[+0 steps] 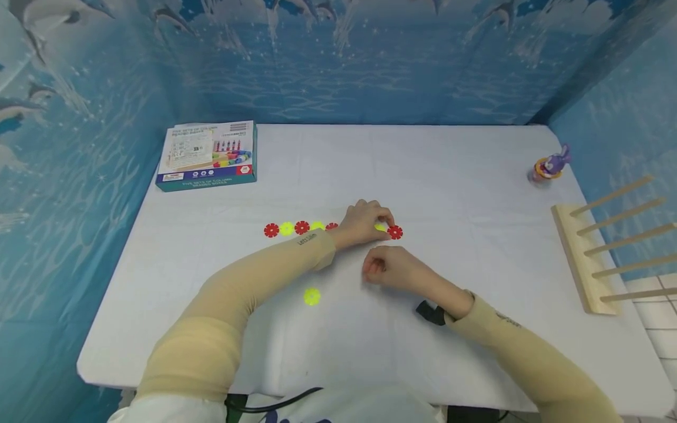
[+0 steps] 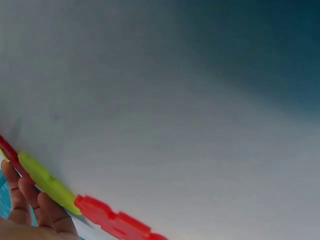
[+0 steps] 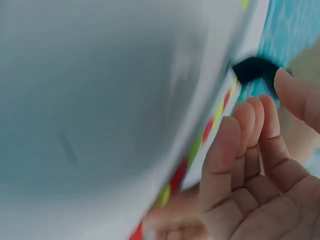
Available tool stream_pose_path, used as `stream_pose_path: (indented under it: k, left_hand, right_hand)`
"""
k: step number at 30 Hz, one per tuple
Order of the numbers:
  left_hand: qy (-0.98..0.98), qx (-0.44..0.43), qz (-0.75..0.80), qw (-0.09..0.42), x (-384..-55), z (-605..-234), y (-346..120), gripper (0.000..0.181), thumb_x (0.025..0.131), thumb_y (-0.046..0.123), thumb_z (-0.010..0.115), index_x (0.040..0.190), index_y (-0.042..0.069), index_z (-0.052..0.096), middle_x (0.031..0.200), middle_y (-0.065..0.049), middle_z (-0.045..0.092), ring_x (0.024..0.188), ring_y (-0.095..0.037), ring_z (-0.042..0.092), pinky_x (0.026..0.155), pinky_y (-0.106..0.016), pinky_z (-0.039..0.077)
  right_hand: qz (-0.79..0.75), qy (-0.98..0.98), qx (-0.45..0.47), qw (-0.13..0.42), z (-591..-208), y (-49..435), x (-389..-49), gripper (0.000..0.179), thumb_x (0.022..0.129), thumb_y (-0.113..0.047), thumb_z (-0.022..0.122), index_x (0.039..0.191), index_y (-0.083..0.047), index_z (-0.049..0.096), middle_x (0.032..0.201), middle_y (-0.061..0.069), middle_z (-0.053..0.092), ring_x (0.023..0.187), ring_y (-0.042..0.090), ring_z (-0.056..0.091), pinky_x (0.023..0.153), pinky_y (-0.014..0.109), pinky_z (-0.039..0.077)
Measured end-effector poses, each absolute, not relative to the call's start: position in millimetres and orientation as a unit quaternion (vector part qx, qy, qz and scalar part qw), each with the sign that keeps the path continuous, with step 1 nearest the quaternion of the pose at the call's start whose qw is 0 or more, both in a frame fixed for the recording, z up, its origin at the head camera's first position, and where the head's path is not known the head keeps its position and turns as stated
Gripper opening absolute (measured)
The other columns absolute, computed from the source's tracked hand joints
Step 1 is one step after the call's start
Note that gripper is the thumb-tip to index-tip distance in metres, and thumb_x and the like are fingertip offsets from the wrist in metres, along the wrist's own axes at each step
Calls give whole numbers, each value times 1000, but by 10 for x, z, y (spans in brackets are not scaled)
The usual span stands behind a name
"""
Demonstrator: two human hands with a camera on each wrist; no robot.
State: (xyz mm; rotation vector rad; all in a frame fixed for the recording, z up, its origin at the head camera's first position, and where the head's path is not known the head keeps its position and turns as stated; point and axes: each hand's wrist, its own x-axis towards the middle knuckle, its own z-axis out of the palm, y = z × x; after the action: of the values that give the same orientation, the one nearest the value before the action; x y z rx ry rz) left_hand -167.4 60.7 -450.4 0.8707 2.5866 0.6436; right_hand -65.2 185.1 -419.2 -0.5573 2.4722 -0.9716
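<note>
My left hand (image 1: 365, 223) is at the right end of a row of red and yellow-green flower-shaped discs on the white table. Its thumb and index finger pinch the end red disc (image 1: 395, 232), with a yellow-green disc (image 1: 380, 227) showing between them. In the left wrist view, its fingers lie along a yellow-green disc (image 2: 50, 185) beside a red disc (image 2: 117, 217). Closer to me, my right hand (image 1: 394, 267) hovers with loosely curved fingers and an empty palm. The left forearm covers part of the row. A single yellow-green disc (image 1: 312, 296) lies apart, nearer the body.
At the back left lies a game box (image 1: 208, 155). A wooden rack with several pegs (image 1: 587, 258) stands at the right edge, and a small purple-topped figure (image 1: 550, 164) is at the back right. Blue dolphin-print curtains (image 1: 338, 70) enclose the table (image 1: 476, 176).
</note>
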Motion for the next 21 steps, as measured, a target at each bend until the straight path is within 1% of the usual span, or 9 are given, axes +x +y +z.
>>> stream_pose_path:
  k: [6,11,21]
  left_hand:
    - [903,318,232,174,-1688,-4498,611,23,87,38,75,107,29,69,111,5,59,106,-17,47,89,-36,35]
    - [899,319,243,177,-1716,-4509,615,22,87,36,75,107,28,69,110,4,59,107,-18,47,91,-39,35]
    - [893,331,234,197,-1751,-4496,600,24,87,37,74,108,28,68,111,2,58,107,-21,46,91,-40,36]
  right_hand:
    - [-364,867,-250,231,-4301,1552,-478,7,86,-15,73,92,-15,70,81,-9,60,73,2,54,70,19,48]
    - [-357,866,-268,224,-4326,1347,-459,11,86,-14,73,98,-13,72,84,-6,59,76,4,53,72,20,47]
    - [-318,876,-288,221,-4362,1107,-488,18,85,-14,75,102,-10,70,85,-2,59,77,8,50,74,21,44]
